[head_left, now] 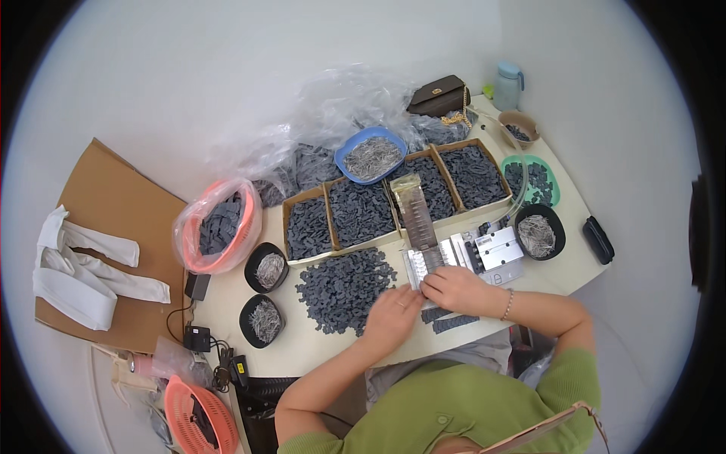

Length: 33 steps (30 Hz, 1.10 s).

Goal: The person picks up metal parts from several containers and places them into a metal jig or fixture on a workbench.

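My left hand (395, 314) reaches to the near left corner of a silver metal jig (445, 256), its fingertips drawn together. Close beside it, my right hand (459, 290) bends over the jig's near edge with its fingers curled in. The two hands' fingertips nearly meet; whatever small thing they pinch is too small and covered to make out. A clear, ribbed plastic strip (416, 212) runs from the jig toward the boxes. Joined to the jig's right side is a metal block (499, 250). Short rows of dark grey parts (454, 324) lie just below my right hand.
A pile of small dark grey parts (346, 291) spreads left of my hands. Behind stand cardboard trays (325, 261) of grey parts and a blue tray (370, 180) of metal pins. Black bowls of pins (243, 321) (561, 238) flank the work. A pink basket (253, 219) sits left.
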{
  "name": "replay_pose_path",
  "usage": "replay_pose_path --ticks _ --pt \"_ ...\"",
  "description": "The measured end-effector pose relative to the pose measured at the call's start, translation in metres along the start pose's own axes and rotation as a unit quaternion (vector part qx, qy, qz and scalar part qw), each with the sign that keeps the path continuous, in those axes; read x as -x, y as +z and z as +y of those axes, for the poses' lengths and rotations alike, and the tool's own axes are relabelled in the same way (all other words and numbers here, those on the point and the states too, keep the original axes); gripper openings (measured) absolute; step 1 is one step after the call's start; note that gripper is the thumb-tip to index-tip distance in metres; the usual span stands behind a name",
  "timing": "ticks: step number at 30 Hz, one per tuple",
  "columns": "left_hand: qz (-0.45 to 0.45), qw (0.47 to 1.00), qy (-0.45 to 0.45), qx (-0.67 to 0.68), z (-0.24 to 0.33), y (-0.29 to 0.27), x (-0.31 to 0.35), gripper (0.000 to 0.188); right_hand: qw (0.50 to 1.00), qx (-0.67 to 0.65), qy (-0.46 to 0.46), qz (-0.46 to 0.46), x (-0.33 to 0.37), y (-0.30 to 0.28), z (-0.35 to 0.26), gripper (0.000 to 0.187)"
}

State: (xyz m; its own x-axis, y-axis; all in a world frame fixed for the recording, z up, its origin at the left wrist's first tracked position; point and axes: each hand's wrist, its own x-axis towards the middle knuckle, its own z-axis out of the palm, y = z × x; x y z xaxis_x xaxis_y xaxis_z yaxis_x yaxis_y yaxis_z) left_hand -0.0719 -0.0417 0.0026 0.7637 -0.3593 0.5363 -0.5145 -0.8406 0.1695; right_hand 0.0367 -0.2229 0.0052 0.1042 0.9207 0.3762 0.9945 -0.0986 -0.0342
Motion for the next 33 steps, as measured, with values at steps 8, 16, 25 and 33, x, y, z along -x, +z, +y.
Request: replay_pose_path --ticks 8,16,25,33 --pt "-0.033 0.986 -0.162 -0.025 -0.064 -0.013 -0.007 0.011 0.997 0.082 0.005 -0.004 -0.008 -0.010 -0.019 0.025" --pt "0.019 0.974 -0.221 0.053 -0.072 -0.019 -0.017 0.012 0.999 -0.017 0.014 0.041 -0.073 0.033 0.016 0.014" --pt "-0.015 0.847 -0.368 0.383 -0.053 -0.019 -0.013 0.012 0.985 -0.139 0.103 0.027 -0.063 0.007 0.044 0.013" --pt "-0.048 0.998 -0.020 0.037 -0.023 0.020 -0.023 0.015 0.975 -0.173 0.133 0.036 -0.017 -0.006 0.042 0.008"
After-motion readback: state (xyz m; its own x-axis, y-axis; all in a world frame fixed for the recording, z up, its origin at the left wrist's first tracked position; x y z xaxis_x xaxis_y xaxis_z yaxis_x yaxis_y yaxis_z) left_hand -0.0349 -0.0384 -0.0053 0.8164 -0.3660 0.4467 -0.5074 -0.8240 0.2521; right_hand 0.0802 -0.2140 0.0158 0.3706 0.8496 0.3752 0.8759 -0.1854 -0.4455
